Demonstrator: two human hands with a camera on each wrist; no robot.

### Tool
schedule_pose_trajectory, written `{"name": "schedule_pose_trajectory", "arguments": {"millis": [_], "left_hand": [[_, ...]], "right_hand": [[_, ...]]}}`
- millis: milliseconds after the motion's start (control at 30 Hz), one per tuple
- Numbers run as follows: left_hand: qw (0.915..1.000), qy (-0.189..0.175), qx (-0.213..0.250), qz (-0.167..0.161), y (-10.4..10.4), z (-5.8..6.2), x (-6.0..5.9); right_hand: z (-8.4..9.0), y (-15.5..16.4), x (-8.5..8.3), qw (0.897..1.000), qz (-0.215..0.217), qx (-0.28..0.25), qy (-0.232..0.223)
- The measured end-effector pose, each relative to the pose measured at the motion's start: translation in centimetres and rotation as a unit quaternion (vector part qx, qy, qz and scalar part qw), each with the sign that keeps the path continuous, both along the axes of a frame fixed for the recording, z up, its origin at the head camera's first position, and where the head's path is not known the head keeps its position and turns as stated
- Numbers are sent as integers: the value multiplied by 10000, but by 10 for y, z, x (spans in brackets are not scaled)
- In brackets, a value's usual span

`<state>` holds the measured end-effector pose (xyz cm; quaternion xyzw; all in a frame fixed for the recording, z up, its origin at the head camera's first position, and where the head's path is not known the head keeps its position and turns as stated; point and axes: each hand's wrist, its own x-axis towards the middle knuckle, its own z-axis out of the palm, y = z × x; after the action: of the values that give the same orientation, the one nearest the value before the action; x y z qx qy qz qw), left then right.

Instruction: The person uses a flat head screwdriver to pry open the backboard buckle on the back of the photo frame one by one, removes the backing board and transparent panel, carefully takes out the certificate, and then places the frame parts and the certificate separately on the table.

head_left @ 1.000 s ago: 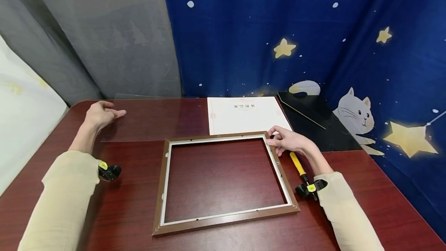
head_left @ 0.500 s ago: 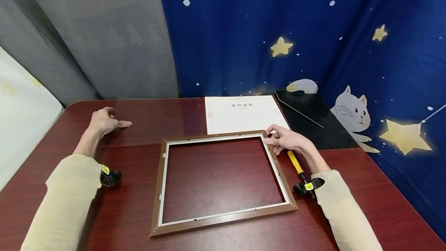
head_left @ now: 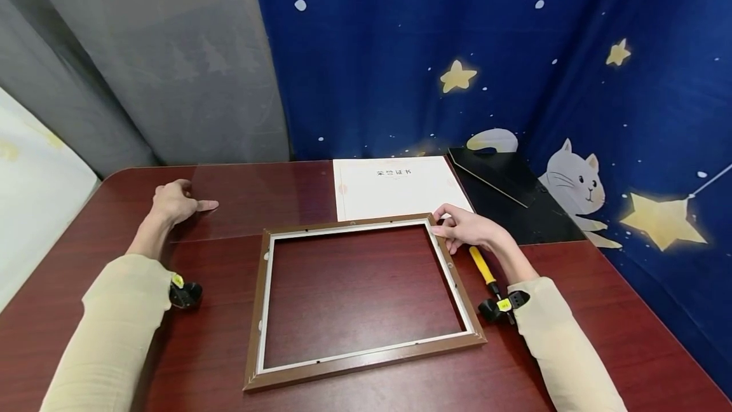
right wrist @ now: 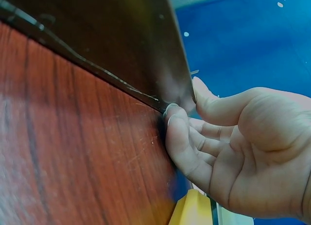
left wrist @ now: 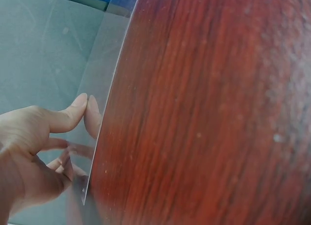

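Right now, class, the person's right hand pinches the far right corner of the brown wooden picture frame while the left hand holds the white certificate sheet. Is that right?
Not quite. The left hand pinches the clear transparent sheet, not the white certificate sheet; the left wrist view shows it. The right hand does pinch the brown wooden picture frame at its far right corner.

The left hand fills the lower left of the frame. Its thumb and fingers pinch the edge of a thin, clear plastic sheet, which runs from the lower left up to the top centre of the frame. The thumb lies on one face of the sheet and the fingers on the other, seen through the clear material. The dark red wooden counter fills the centre and the right of the frame. A grey surface takes the upper left, behind the sheet.
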<state>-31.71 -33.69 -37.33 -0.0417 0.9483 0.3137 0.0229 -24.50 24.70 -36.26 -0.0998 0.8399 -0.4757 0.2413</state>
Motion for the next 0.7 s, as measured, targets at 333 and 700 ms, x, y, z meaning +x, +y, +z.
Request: {"name": "schedule_pose_trajectory", "arguments": {"millis": [333,700], "left_hand": [[9999,-45,-66,129,0,-3,0],[9997,38,136,203,2,-5,5]], "right_hand": [[-1,-2,0,10000,23,-3,-18],[-1,-1,-1,10000,-38,68,19]]}}
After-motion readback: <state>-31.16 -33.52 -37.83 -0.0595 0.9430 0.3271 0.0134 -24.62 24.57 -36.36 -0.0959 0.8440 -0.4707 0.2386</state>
